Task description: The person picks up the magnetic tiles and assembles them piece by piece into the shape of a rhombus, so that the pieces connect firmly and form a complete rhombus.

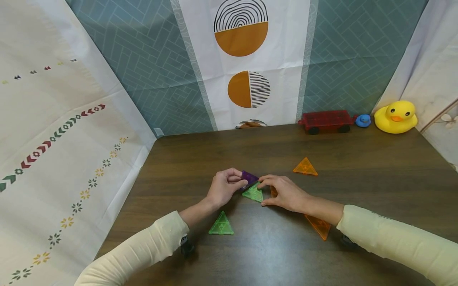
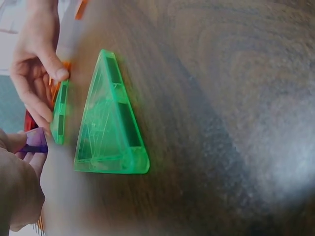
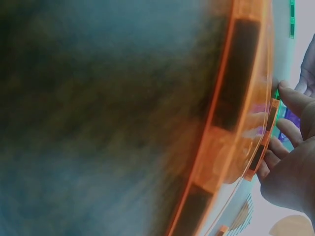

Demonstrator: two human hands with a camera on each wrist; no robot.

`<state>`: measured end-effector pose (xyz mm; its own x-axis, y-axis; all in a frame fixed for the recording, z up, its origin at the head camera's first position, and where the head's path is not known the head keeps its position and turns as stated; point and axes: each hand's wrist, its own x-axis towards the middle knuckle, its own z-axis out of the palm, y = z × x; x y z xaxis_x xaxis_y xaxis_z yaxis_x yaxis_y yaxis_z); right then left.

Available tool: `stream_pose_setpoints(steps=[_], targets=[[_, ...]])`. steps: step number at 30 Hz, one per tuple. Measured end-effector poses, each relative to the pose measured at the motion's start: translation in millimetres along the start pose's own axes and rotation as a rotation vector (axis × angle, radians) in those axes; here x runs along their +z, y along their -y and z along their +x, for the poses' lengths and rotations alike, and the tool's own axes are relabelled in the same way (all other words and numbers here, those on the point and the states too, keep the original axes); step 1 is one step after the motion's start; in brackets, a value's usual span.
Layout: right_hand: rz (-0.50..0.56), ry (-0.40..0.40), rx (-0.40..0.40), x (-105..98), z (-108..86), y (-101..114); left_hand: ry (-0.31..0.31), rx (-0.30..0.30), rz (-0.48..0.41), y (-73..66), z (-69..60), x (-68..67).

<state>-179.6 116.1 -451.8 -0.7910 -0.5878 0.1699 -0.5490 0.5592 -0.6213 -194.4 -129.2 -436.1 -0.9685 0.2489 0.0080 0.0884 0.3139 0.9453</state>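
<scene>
A purple triangular magnetic tile (image 1: 249, 176) is pinched between the thumb and fingers of my left hand (image 1: 222, 187). Its lower edge meets or nearly meets a green triangular tile (image 1: 253, 193) on the table. My right hand (image 1: 286, 194) holds that green tile, thumb at its near corner and fingertips at its upper edge. Partly hidden under the right palm is an orange triangular tile (image 1: 273, 191), beside the green one; the right wrist view shows fingers along this orange tile (image 3: 261, 142). In the left wrist view a second green tile (image 2: 108, 132) lies nearest the camera.
One orange tile (image 1: 319, 227) lies beneath the right forearm, another orange tile (image 1: 305, 167) farther back. Along the table's back edge stand a red wheeled wagon (image 1: 327, 121), a small blue duck (image 1: 363, 120) and a large yellow duck (image 1: 396, 118). Fabric hangs behind and left.
</scene>
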Motion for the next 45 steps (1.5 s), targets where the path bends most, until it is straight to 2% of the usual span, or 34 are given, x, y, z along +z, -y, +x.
stream_pose_setpoints(steps=[23, 36, 45], targets=[[0.036, 0.029, -0.006, -3, 0.1, 2, 0.012, 0.059, 0.050, 2.6, -8.5, 6.3], [0.038, 0.029, -0.024, -3, -0.3, 1, 0.023, 0.155, 0.152, 4.6, -11.6, 8.1], [0.017, 0.025, -0.024, -2, -0.2, 1, 0.048, 0.144, 0.166, 6.1, -12.4, 8.0]])
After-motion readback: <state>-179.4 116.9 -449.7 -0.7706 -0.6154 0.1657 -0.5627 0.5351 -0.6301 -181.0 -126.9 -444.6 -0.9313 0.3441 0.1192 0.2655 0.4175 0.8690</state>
